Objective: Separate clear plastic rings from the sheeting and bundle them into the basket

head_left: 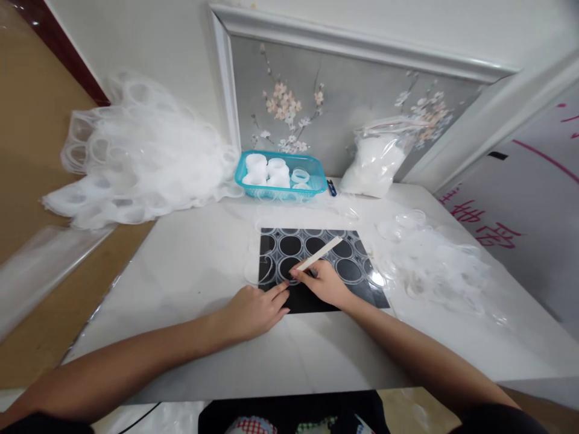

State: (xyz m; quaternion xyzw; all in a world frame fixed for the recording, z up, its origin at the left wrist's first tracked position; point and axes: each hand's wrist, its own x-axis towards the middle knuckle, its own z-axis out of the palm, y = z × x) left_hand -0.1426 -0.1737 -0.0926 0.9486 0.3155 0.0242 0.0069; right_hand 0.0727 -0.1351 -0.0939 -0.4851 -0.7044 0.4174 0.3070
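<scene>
A black mat (304, 301) lies on the white table, under a clear sheet (307, 246) patterned with rows of pale rings. My right hand (326, 283) grips a pale flat stick (320, 253) in a pinch. The stick slants up to the right, and its lower end is down at a ring near the middle. What tip it has, I cannot make out. My left hand (260, 310) lies flat at the mat's lower left, index finger stretched to the same ring, close to the right fingertips. Thin clear loops (256, 274) overlap the mat's left edge.
Behind the mat stands a blue basket (280, 193) holding stacked white rings (266, 170). A navy clip-like tool (332, 188) lies beside it, then a filled clear bag (375, 163). Ring-holed plastic sheets (149, 157) heap at left; clear scraps (438, 265) spread at right.
</scene>
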